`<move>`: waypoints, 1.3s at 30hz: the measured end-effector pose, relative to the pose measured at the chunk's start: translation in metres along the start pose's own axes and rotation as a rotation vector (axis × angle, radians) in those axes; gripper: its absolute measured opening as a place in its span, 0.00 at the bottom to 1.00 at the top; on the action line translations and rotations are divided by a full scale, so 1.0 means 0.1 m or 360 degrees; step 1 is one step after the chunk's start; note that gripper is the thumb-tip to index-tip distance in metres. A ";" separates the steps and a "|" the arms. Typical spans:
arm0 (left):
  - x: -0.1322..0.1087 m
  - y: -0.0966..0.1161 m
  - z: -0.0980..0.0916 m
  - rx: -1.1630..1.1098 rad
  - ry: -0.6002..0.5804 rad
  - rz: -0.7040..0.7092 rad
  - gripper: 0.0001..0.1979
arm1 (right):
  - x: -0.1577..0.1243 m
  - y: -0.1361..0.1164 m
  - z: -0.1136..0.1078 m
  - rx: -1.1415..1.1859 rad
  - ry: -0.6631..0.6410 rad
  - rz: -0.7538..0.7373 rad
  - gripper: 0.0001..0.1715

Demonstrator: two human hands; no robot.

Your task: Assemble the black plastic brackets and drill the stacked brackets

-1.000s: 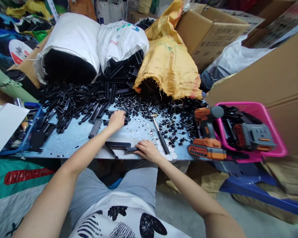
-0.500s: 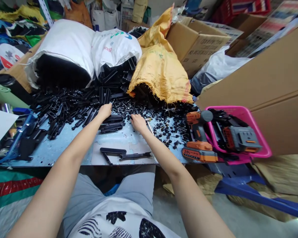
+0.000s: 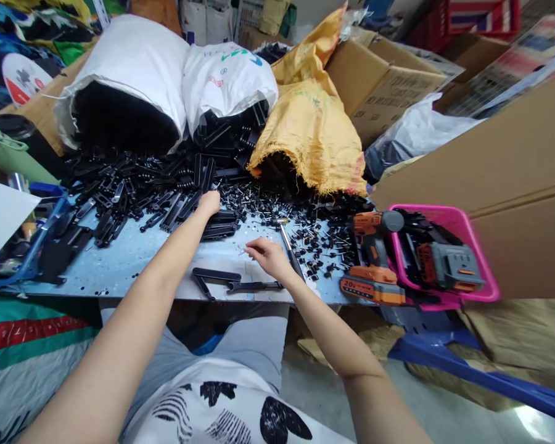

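Note:
My left hand [image 3: 209,202] is at the heap of black plastic bars [image 3: 166,209], its fingers curled. Two bars [image 3: 204,172] stick up just beyond them; what the fingers hold, if anything, is hidden. Over the front of the blue tabletop, my right hand [image 3: 267,256] pinches a small, thin pin-like piece [image 3: 242,250], too small to make out well. A hammer [image 3: 290,246] lies just right of that hand. Nearer the edge are a jointed pair of black bars [image 3: 216,275] and an open-end wrench [image 3: 254,286]. Small black-headed screws [image 3: 314,246] are scattered to the right.
Two white sacks [image 3: 134,61] and a yellow sack [image 3: 314,129] spill parts at the back. An orange cordless drill [image 3: 372,259] stands by a pink basket [image 3: 483,259] at the right. A blue tray [image 3: 44,240] is at the left, a cardboard panel [image 3: 513,160] far right.
My right hand has drawn back from the small screws toward the front edge, with a thin piece at its fingertips, uncovering the hammer. My left hand stays at the bars. The view has shifted slightly.

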State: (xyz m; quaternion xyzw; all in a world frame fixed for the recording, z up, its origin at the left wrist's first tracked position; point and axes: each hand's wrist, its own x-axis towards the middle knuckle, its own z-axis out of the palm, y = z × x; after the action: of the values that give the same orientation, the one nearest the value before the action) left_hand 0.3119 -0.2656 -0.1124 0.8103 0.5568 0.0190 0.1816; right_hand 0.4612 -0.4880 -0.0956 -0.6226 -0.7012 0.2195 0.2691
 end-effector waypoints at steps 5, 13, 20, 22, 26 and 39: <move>-0.29 -0.03 -0.04 -0.0071 0.0273 0.0102 0.13 | -0.41 -0.13 0.14 -0.0078 -0.0167 -0.0081 0.14; -1.85 -0.44 -0.03 -0.0548 0.0620 0.0471 0.07 | -0.51 -0.24 0.24 -0.0376 -0.0218 -0.0324 0.16; -2.48 -0.62 0.10 -0.0334 0.0287 0.0480 0.10 | -0.59 -0.27 0.34 -0.0610 -0.0164 -0.0324 0.20; -2.49 -0.54 0.07 -0.0115 0.0182 0.0459 0.12 | -0.59 -0.29 0.36 -0.0663 -0.0192 -0.0338 0.19; -2.48 -0.31 -0.04 0.0228 -0.0080 0.0554 0.17 | -0.60 -0.28 0.37 -0.0577 -0.0158 -0.0384 0.15; -2.45 -0.44 0.35 0.0110 0.0558 0.0508 0.12 | -0.71 0.04 0.50 -0.0116 0.0190 -0.0618 0.20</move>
State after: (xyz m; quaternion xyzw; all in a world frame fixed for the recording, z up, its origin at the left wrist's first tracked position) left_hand 0.1873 -0.4845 -0.1173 0.8781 0.4451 0.1689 0.0490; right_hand 0.4370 -0.5568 -0.1439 -0.4970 -0.7984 0.1007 0.3247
